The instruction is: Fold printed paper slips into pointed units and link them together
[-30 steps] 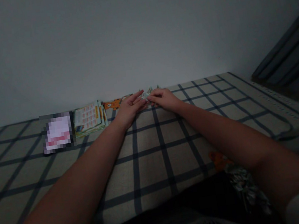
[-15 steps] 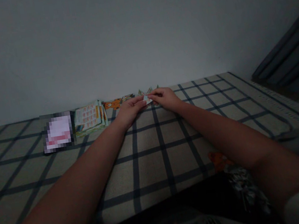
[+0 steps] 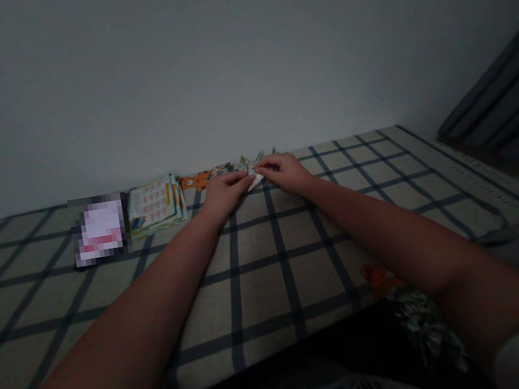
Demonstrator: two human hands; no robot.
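Both arms reach forward over a checked tablecloth (image 3: pixel 264 291). Between my fingertips is a small folded piece of paper (image 3: pixel 256 182), whitish, its pointed lower part showing below the fingers. My left hand (image 3: pixel 225 194) pinches it from the left, and my right hand (image 3: pixel 285 171) pinches its upper right side. The fingers cover much of the paper, so its full shape is hidden. Just behind the hands, by the wall, stand several pointed folded papers (image 3: pixel 250 159) with green and white print.
Left of my hands lies a stack of printed calendar sheets (image 3: pixel 151 203). Beside it is a dark-edged object with a blurred pinkish face (image 3: pixel 101 228). A wall (image 3: pixel 239 61) borders the far edge. Grey curtain (image 3: pixel 507 92) hangs at right. Crumpled printed papers (image 3: pixel 425 326) lie near my lap.
The folded paper has turned between my fingers, and its white point now shows lower. Both hands shifted only slightly, keeping their pinch.
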